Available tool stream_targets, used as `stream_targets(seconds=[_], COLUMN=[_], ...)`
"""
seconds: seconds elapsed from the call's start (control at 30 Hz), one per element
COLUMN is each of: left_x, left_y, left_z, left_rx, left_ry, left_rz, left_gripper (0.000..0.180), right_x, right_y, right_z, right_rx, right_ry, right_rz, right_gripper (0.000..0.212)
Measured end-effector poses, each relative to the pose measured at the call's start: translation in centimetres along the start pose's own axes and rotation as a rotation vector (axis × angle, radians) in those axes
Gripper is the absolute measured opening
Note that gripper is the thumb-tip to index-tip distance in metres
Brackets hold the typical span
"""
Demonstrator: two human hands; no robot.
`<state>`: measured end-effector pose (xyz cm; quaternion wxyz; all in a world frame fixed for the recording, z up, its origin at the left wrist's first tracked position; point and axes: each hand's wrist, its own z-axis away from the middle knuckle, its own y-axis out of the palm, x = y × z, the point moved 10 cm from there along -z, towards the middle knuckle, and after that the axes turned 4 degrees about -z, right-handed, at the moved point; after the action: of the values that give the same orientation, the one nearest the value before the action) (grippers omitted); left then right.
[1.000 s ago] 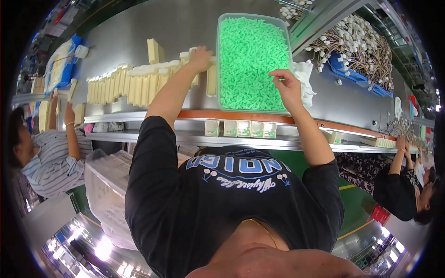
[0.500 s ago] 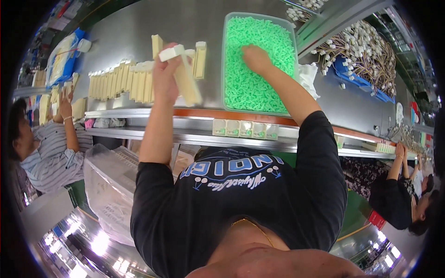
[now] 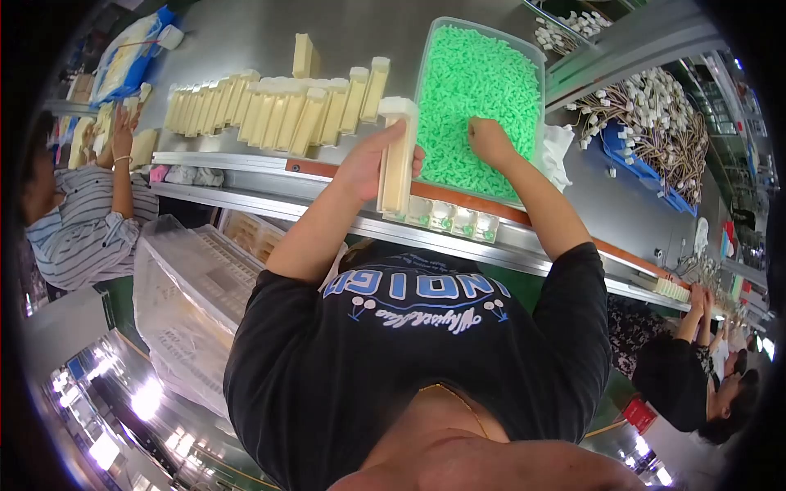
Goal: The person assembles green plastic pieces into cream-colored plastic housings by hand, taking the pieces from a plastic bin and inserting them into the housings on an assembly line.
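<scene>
My left hand (image 3: 367,169) is closed around a long cream plastic housing (image 3: 396,168) with a white block-shaped end. It holds the housing nearly upright at the table's front edge, beside a clear plastic bin (image 3: 420,74). Small green plastic pieces (image 3: 483,78) fill the bin. Over these pieces is my right hand (image 3: 493,146), its fingers curled together; what they hold, if anything, is hidden. To the left of my left hand, several similar cream housings (image 3: 278,114) stand in a slanting row. Another housing (image 3: 305,56) stands behind them.
Small clear compartments (image 3: 464,221) with green pieces line the front rail under the bin. White-tipped cables (image 3: 647,114) lie heaped in a blue tray (image 3: 626,155) at right. A co-worker in a striped shirt (image 3: 82,217) works at left; others sit at right. Plastic-wrapped crates (image 3: 192,282) stand below.
My left hand has brought the cream housing rightward and toward me, to the bin's near left corner. My right hand stays over the green pieces, now curled up. The view has shifted slightly.
</scene>
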<state>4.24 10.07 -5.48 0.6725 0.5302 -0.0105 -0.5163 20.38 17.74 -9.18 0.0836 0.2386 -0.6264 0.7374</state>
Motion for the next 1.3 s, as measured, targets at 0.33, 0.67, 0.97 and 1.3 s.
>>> stream_targets(seconds=[0.33, 0.67, 0.97, 1.3], left_x=[-0.5, 0.0, 0.9, 2.9], left_y=[3.4, 7.5, 7.9, 8.6], left_z=[1.3, 4.6, 4.3, 4.8], left_rx=[0.180, 0.377, 0.421, 0.642], left_ry=[0.166, 0.382, 0.302, 0.055], left_rz=[-0.178, -0.627, -0.655, -0.322], left_gripper=[0.022, 0.035, 0.039, 0.041], right_x=[3.5, 17.9, 17.5, 18.9], right_y=[-6.4, -12.3, -12.3, -12.8], right_z=[0.5, 7.9, 8.6, 8.8], right_rx=[-0.045, 0.267, 0.245, 0.190], right_ry=[-0.011, -0.116, -0.063, -0.211], right_rz=[-0.536, -0.790, -0.688, -0.500], right_gripper=[0.005, 0.005, 0.007, 0.006])
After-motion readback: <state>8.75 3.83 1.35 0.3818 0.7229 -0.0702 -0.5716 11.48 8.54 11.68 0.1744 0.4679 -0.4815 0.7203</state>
